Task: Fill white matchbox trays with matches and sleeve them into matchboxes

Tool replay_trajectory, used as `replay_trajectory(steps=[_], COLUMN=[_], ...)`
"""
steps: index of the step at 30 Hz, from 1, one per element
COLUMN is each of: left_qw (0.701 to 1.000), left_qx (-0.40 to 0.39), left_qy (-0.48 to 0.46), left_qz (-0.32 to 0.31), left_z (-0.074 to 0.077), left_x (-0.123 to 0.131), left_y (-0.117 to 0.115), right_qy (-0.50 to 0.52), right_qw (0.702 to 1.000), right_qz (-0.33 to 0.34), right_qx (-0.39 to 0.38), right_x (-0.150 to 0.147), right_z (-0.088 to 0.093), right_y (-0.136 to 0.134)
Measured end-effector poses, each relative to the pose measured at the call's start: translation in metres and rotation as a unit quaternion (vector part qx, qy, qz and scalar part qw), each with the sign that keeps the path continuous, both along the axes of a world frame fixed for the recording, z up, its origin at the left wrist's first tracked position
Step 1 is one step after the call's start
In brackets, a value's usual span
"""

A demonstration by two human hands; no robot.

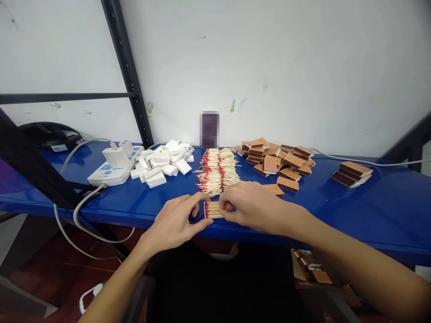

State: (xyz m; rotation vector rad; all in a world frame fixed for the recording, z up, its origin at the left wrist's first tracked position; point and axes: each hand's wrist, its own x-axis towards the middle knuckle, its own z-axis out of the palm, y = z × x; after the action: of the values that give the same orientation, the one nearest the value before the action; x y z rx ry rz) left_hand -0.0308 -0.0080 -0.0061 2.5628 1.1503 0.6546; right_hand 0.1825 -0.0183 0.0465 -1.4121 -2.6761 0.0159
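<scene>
At the shelf's front edge lies a small white matchbox tray (205, 211) filled with a row of matches (213, 209), red heads to the left. My left hand (180, 220) grips the tray's left end between thumb and fingers. Over its right end, my right hand (251, 205) has its fingers curled in a pinch; what is between the fingertips is hidden. Just behind the hands spreads a large pile of loose matches (218, 170). White inner trays (164, 159) are heaped to the left, and orange-brown matchbox sleeves (284, 159) to the right.
The blue shelf (336, 206) meets a white wall. Several stacked matchboxes (352, 174) sit at far right. On the left are a white power strip (112, 172) with plugged chargers, looping cables and a black metal post (126, 67). Below the edge, a box (311, 269) holds more matchboxes.
</scene>
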Motion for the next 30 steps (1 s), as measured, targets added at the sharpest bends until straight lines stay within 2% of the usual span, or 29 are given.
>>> replay_trajectory(steps=[11,16,19,23,30], left_qw=[1.0,1.0,1.0,1.0,1.0], left_qx=[0.001,-0.001,0.001,0.006,0.015], left_qy=[-0.004,0.001,0.004,0.009,0.013], left_qz=[0.002,0.011,0.011,0.009,0.007], left_z=[0.001,0.0,0.0,0.001,0.002], left_x=[0.001,0.001,0.001,0.001,0.002], left_y=[0.0,0.001,0.001,0.001,0.0], right_qy=[0.066,0.088,0.058,-0.043,-0.042], right_qw=[0.997,0.996,0.997,0.995,0.994], right_qz=[0.011,0.013,-0.034,-0.076,-0.093], right_qx=[-0.029,-0.007,0.033,0.05,0.047], right_x=[0.0,0.012,0.032,0.05,0.043], right_z=[-0.006,0.006,0.01,0.001,-0.013], right_y=[0.002,0.004,0.017,0.036,0.042])
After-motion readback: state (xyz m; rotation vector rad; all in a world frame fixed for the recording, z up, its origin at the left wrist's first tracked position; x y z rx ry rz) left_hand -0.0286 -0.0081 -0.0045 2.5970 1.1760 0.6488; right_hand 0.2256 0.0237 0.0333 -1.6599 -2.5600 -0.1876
